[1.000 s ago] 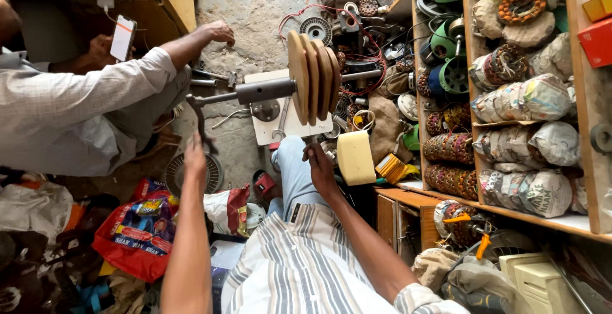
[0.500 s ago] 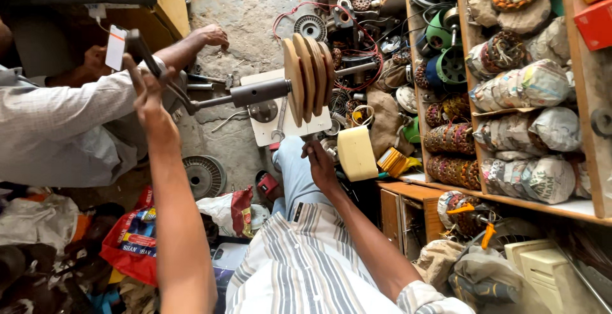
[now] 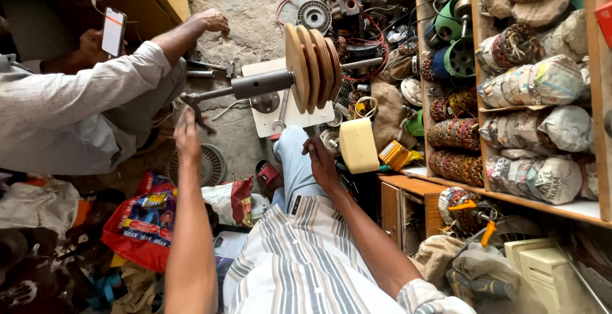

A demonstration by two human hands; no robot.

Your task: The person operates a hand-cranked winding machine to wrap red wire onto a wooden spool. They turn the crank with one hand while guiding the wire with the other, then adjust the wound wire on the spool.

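Head cam, looking down, and it's a proper cluttered workshop floor. The thing being worked is a winding rig: a stack of tan wooden discs mounted edge-on on a grey metal shaft, with a bent crank handle at the shaft's left end. The whole thing sits over a pale flat board on the concrete floor.

The left hand is up at the crank end, fingers stretched towards the handle, right under it. Honestly can't tell if it's actually gripping or just touching. The right hand is lower and to the right, resting fingers down on the person's own light blue trouser knee, not holding anything. It sits just below the discs, and a cream plastic block is right beside it.

Another person sits at the left in a pale grey checked shirt, one hand reaching to the floor, the other holding up a phone.

The wooden shelves on the right are stuffed with paper-wrapped copper wire coils. There's a red printed plastic bag down at the bottom left, and red wires tangled with motor parts behind the discs.
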